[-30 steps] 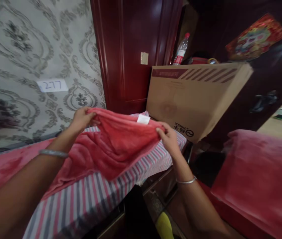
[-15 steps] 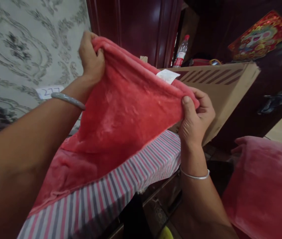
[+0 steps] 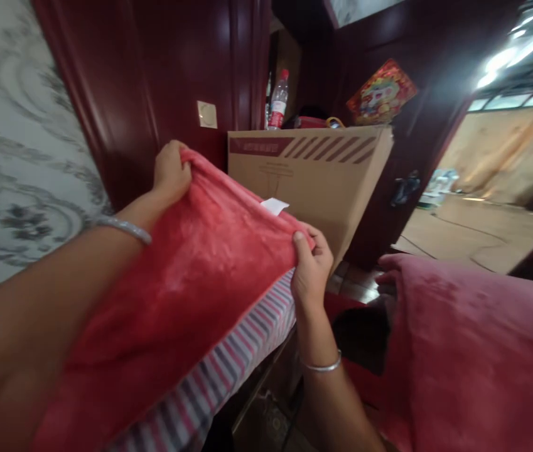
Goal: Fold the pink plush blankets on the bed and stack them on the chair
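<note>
Looks like edge-stretching: I see left hand at 10 o'clock, right hand at 4, both clamped on the red blanket at 8 above striped sheet; next move likely calls for even tension.

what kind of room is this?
Probably a home bedroom, though I can't be sure: scroll-patterned wallpaper, a striped sheet under a red plush blanket, and a dark door bearing a festive red decoration.
</note>
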Motion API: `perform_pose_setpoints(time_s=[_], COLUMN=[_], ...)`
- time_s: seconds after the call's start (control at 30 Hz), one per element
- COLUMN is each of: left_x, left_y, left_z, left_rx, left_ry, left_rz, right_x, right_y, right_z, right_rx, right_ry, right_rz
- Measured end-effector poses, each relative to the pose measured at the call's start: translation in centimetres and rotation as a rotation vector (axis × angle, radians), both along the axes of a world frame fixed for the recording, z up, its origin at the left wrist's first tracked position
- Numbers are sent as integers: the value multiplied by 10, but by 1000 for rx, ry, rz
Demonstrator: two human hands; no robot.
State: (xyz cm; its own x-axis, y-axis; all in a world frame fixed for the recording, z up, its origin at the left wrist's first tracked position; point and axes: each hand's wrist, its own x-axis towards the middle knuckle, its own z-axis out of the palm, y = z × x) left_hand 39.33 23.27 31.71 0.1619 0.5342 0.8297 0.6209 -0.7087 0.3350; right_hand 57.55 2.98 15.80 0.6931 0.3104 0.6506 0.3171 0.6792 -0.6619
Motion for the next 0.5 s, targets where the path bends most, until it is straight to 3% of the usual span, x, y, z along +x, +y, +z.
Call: perform_pose_setpoints(time_s=[0.1,0.2,0.27,0.37,0.5], left_x=[11,13,13,20,36], left_y=[20,46,68,104,145], left_z=[-22,-23,-21,-30,-78], left_rx=[1,98,131,47,-164], left_ry=[-25,-94,-114,-92,41], left_rz=[-20,-22,-17,41,132], right_x=[-1,3,13,34,57], right_y=[3,23,52,112,182], right_z=[-3,-1,-6,-29,-80], right_rx=[-20,20,28,-12,-136], right_ry=[30,76,105,178,305], right_rz=[72,102,101,66,-16])
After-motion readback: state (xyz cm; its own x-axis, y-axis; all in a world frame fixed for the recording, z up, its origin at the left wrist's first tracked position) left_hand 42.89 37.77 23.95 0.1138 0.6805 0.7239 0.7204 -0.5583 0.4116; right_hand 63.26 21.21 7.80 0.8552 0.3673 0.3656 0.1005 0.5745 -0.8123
